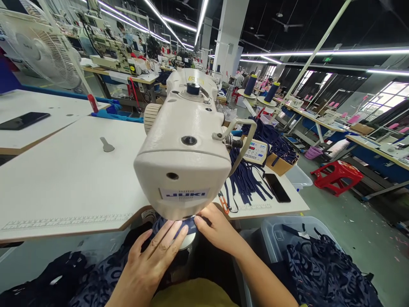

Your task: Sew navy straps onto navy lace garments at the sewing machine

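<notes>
Straight ahead stands a cream sewing machine (182,170), its head hiding the needle. Beneath it, a dark navy fabric piece (191,226) lies over the small rounded bed (188,241). My left hand (151,258) rests on the fabric from the left, fingers stretched out and flat. From the right, my right hand (217,228) grips the fabric's edge between thumb and fingers, with its fingertips partly hidden behind the machine head. Patterned navy fabric (99,273) hangs down at the lower left, below the table.
A white table (79,179) extends left, with a flat metal piece (107,146) on it. To the right are navy straps (246,181), orange thread snips (223,203) and a phone (277,187). A plastic bin (271,238) of patterned garments (329,268) stands lower right.
</notes>
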`<state>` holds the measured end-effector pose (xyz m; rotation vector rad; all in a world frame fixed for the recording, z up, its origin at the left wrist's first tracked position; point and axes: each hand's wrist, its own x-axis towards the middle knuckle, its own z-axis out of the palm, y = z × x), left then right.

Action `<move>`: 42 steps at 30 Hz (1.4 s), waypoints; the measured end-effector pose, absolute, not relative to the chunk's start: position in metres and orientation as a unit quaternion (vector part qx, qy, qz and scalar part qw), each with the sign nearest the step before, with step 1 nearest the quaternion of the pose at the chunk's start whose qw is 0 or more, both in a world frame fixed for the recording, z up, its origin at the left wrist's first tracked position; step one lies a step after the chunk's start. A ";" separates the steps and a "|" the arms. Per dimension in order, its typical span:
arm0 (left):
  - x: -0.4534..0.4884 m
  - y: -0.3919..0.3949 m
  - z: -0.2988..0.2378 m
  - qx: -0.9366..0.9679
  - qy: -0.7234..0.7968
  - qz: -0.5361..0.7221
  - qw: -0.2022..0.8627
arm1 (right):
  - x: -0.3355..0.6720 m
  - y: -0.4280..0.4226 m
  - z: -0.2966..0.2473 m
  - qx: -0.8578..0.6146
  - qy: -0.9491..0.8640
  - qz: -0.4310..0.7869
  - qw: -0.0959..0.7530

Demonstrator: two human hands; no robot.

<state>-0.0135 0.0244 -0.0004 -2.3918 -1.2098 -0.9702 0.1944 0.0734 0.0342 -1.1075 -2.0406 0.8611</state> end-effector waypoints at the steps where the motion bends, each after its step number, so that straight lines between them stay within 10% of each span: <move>1: -0.014 0.025 -0.002 -0.831 -0.423 -0.331 0.148 | 0.194 0.075 0.035 -0.421 -0.784 0.326 0.320; 12: -0.024 0.034 -0.021 -0.826 -0.400 -0.270 0.290 | 0.193 0.078 0.043 -0.425 -0.806 0.298 0.285; 42: 0.004 0.010 0.004 -0.783 -0.516 -0.332 0.095 | 0.185 0.076 0.038 -0.450 -0.796 0.268 0.303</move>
